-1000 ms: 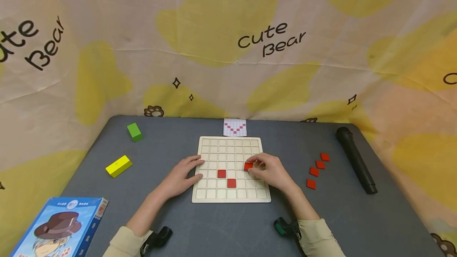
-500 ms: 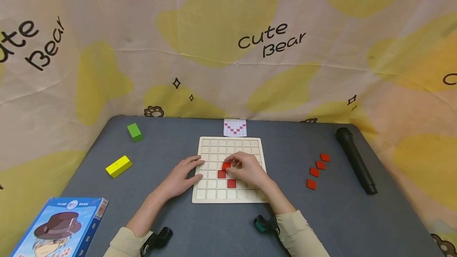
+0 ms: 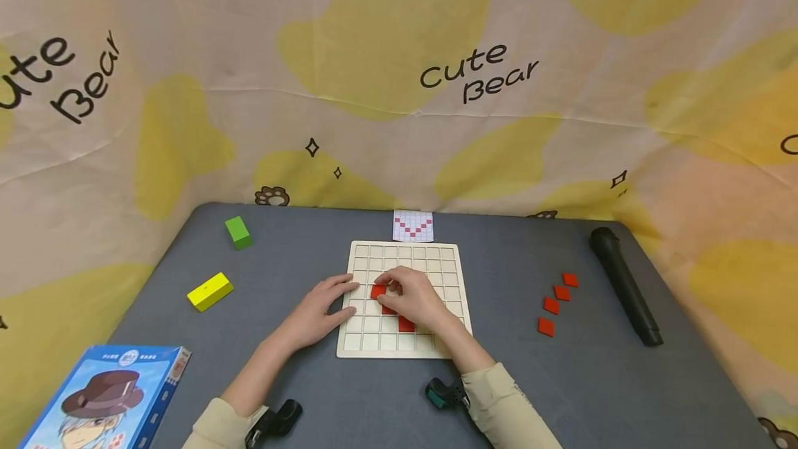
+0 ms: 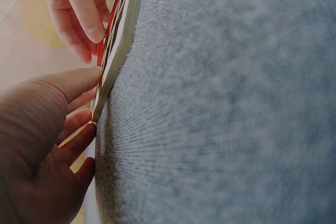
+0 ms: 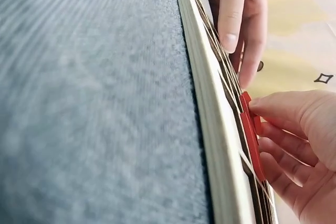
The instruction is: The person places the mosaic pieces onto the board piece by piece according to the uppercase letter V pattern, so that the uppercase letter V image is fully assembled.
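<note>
A cream grid board (image 3: 368,344) lies on the grey table, its squares framed by raised lines. My left hand (image 3: 316,312) rests at its left edge, thumb and fingertips touching the rim, also in the left wrist view. Between thumb and fingers, my right hand (image 3: 414,298) pinches a red square tile (image 3: 377,291) over the left part of the grid. Two more red tiles sit in squares: one red tile (image 3: 406,325) nearer me, the other partly hidden by the right thumb. In the right wrist view the right fingertips (image 5: 260,103) are close to the board.
Several loose red tiles (image 3: 551,305) lie right of the board, beside a black microphone (image 3: 625,287). Behind the board is a card (image 3: 413,226) with a red V pattern. At left are a green block (image 3: 238,233), a yellow block (image 3: 210,292) and a blue box (image 3: 106,393).
My right hand has carried the red tile leftward across the grid, from its right side to its left part. The left hand has stayed at the board's edge.
</note>
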{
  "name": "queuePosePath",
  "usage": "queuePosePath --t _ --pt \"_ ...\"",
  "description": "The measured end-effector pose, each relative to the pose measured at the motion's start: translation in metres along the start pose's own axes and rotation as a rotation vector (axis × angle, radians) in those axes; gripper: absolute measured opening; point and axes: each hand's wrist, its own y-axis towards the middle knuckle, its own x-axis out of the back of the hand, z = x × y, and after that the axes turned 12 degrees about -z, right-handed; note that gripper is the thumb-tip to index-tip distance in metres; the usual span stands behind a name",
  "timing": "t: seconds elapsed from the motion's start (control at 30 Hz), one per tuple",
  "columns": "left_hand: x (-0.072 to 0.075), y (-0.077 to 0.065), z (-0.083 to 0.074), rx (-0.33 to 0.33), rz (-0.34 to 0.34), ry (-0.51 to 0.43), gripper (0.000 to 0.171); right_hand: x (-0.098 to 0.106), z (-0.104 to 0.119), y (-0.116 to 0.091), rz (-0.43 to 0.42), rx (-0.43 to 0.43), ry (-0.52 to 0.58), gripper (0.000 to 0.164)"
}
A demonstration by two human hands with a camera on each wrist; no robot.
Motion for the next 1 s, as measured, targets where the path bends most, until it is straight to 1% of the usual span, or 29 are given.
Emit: queuePosePath --t 0.3,0.63,0.73,0.83,1.0 --pt "0.001 0.001 -0.001 0.000 0.006 -0.016 0.047 -0.004 0.003 0.003 -0.004 0.011 -0.050 0.022" --pt "0.000 0.001 0.000 -0.011 0.002 -0.018 0.047 -0.003 0.003 0.003 0.010 0.014 -0.052 0.024" --pt "0.000 0.001 0.000 -0.008 0.003 -0.020 0.047 -0.001 0.001 0.002 0.006 0.016 -0.052 0.025" --pt "0.000 0.001 -0.001 -0.005 0.004 -0.021 0.047 0.003 -0.002 -0.001 -0.009 0.013 -0.029 0.023" --pt "0.000 0.000 -0.001 0.006 0.007 -0.023 0.048 0.017 -0.010 -0.007 -0.041 -0.017 0.005 0.021"
